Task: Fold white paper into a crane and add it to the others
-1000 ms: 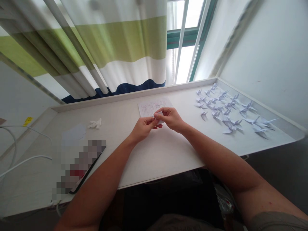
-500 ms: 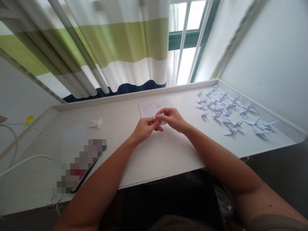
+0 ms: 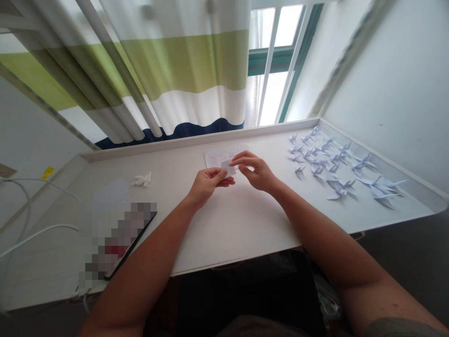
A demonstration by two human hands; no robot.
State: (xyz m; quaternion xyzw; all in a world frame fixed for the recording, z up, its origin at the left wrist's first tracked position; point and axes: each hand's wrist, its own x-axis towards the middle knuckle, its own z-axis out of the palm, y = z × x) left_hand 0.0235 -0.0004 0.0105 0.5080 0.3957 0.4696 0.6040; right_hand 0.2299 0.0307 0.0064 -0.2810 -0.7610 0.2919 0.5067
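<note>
My left hand (image 3: pixel 209 183) pinches a small folded piece of white paper (image 3: pixel 228 167) between thumb and fingers, above the middle of the desk. At the paper's right side is my right hand (image 3: pixel 257 172), its thumb and fingers apart and the fingertips reaching the paper's edge. Whether they press on it I cannot tell. Behind both hands lies a flat sheet with fine print or drawing (image 3: pixel 212 158), partly covered by them. Many folded paper cranes (image 3: pixel 333 166) stand grouped on the right of the desk.
On the left are loose white paper sheets (image 3: pixel 111 192), a crumpled white tissue (image 3: pixel 141 180) and a dark-edged flat device (image 3: pixel 130 245), mostly pixelated. White cables (image 3: pixel 42 230) run at the far left. A raised rim (image 3: pixel 196 139) borders the white desk, below a striped curtain (image 3: pixel 182 63).
My right hand has loosened its pinch and spread its fingers, moving slightly right. The folded paper now shows more of its face in my left hand. The view has shifted slightly.
</note>
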